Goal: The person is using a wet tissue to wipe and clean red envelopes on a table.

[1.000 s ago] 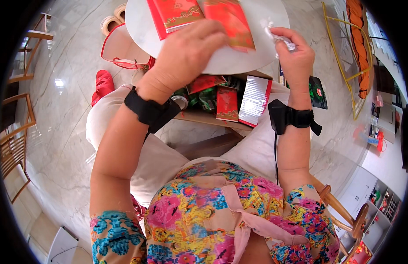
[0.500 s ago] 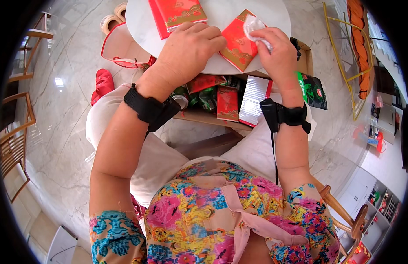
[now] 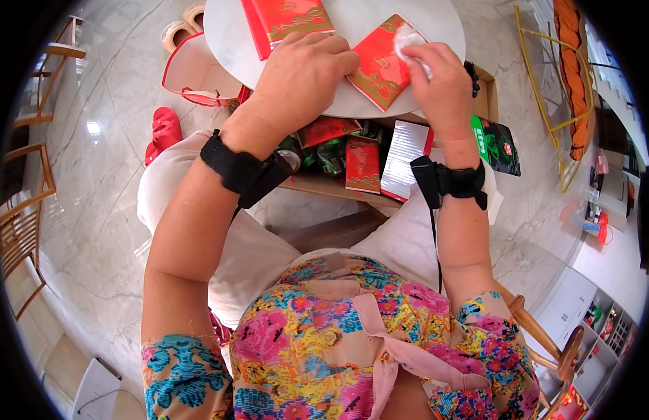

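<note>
A red and gold flat packet (image 3: 384,70) lies slanted on the round white table (image 3: 230,42). My left hand (image 3: 307,80) is closed at its left corner, with the thumb and fingertips at the edge; the exact grip is partly hidden. My right hand (image 3: 440,80) pinches a crumpled white tissue (image 3: 408,40) against the packet's upper right side. Beyond my left hand, more red and gold packets (image 3: 296,17) are stacked on the table.
Below the table edge, an open cardboard box (image 3: 487,98) holds red packets (image 3: 363,164), a silvery-white panel (image 3: 406,159) and green packages (image 3: 331,157). A green and black pouch (image 3: 497,147) is at its right. A red-trimmed bag (image 3: 198,70) and red slipper (image 3: 163,133) sit on the floor at left.
My right hand and the tissue have shifted slightly right over the packet. My left hand stays at the packet's left corner. The whole view has moved a little.
</note>
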The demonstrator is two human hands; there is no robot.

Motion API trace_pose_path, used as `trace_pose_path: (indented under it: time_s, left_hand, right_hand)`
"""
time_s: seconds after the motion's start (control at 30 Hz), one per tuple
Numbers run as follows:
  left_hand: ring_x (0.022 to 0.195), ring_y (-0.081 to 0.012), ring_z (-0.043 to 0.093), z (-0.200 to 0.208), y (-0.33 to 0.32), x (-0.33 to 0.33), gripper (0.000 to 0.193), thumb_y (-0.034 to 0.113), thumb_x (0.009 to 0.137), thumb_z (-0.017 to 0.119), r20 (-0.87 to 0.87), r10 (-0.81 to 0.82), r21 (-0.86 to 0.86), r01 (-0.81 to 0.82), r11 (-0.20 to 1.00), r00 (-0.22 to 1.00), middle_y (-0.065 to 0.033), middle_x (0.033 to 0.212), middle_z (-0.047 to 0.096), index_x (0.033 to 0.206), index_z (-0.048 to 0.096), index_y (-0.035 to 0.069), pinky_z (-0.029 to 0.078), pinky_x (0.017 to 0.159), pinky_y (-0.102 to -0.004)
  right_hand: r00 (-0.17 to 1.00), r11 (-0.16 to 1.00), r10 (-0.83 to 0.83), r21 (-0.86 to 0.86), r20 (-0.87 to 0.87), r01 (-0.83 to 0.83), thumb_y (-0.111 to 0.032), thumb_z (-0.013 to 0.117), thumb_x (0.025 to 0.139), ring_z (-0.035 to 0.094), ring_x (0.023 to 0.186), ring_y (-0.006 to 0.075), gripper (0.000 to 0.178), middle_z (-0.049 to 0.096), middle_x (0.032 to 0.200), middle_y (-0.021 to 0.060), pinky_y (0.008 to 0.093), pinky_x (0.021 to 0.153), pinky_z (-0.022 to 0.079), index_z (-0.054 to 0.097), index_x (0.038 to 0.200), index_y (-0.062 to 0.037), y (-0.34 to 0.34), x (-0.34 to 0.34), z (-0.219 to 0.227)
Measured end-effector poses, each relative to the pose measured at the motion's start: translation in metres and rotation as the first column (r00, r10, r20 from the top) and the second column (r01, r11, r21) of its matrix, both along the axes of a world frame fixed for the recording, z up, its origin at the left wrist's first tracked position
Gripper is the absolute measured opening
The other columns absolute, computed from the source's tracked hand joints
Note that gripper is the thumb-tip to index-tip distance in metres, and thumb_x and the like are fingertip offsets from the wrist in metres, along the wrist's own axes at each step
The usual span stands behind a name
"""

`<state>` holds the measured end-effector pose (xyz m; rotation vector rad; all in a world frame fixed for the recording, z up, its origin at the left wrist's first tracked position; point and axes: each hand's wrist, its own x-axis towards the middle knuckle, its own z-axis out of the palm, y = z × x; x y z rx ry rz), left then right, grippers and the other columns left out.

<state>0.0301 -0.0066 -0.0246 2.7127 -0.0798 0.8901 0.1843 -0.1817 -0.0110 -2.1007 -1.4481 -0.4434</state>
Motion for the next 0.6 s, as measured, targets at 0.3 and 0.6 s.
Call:
trace_pose_path:
  time_s: [0.3,0.6]
  left_hand:
    - [0.090,-0.0293,0.066,0.001,-0.002,-0.001,0.009,0.004,0.081,0.067,-0.022,0.004,-0.086,-0.006,0.996,1.000,-0.0068,0.090,0.067,0.089,0.066,0.007,0.051,0.082,-0.0428]
    - [0.098,-0.0289,0.063,0.001,-0.009,0.000,0.013,0.011,0.080,0.072,0.007,0.009,-0.036,-0.008,0.999,1.000,-0.0042,0.096,0.064,0.091,0.066,0.010,0.050,0.085,-0.0425]
  right_hand:
    - [0.987,0.986,0.162,0.043,-0.019,-0.162,-0.010,0.071,0.084,0.066,0.088,0.0297,0.011,0.066,0.096,0.0059,0.0391,0.074,0.055,0.070,0.096,-0.0094,0.013,-0.036,-0.004]
    - [0.992,0.998,-0.061,-0.015,-0.109,0.060,-0.012,0.072,0.085,0.067,0.089,0.0303,0.012,0.066,0.097,0.0068,0.0389,0.075,0.055,0.070,0.097,-0.0125,-0.001,-0.008,0.000]
